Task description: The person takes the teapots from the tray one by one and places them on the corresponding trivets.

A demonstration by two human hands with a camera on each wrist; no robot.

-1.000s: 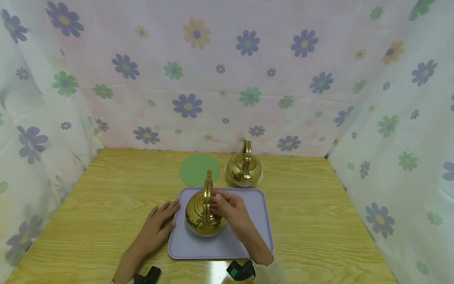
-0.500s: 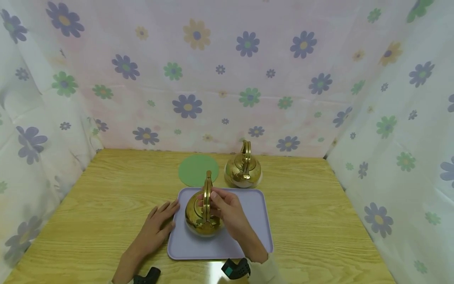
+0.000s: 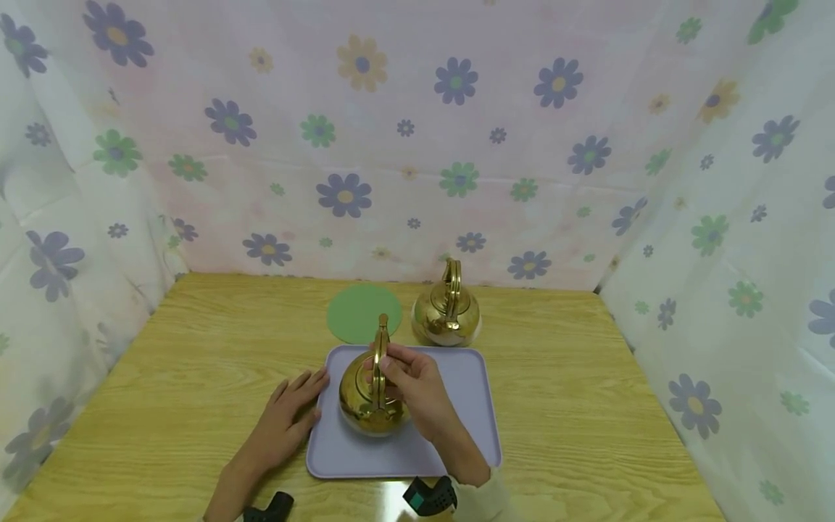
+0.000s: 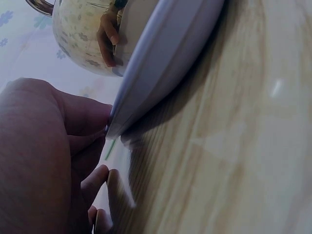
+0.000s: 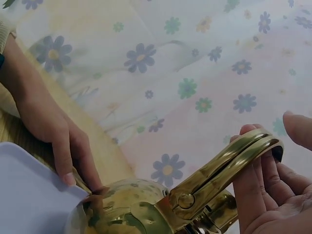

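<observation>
A shiny gold kettle point(image 3: 365, 399) stands on the left part of a lilac tray point(image 3: 450, 435), its arched handle upright. My right hand point(image 3: 420, 391) has its fingers passed under that handle point(image 5: 224, 161), tips showing on the far side. In the right wrist view the thumb point(image 5: 297, 127) stands off the handle. My left hand point(image 3: 290, 417) lies at the tray's left edge with fingers stretched out. Seen from the left wrist, its thumb point(image 4: 87, 114) touches the tray rim point(image 4: 141, 83), and the other fingers reach down toward the table.
Behind the tray's right half stands a second gold kettle point(image 3: 443, 315) on a pale round base. A flat green round mat point(image 3: 362, 312) lies to its left. The wooden table point(image 3: 574, 406) is bordered by flowered curtains point(image 3: 404, 145) at the back and sides.
My right hand has moved slightly left, and its fingers have slid through under the kettle's handle. The left hand, tray and both kettles stay where they were.
</observation>
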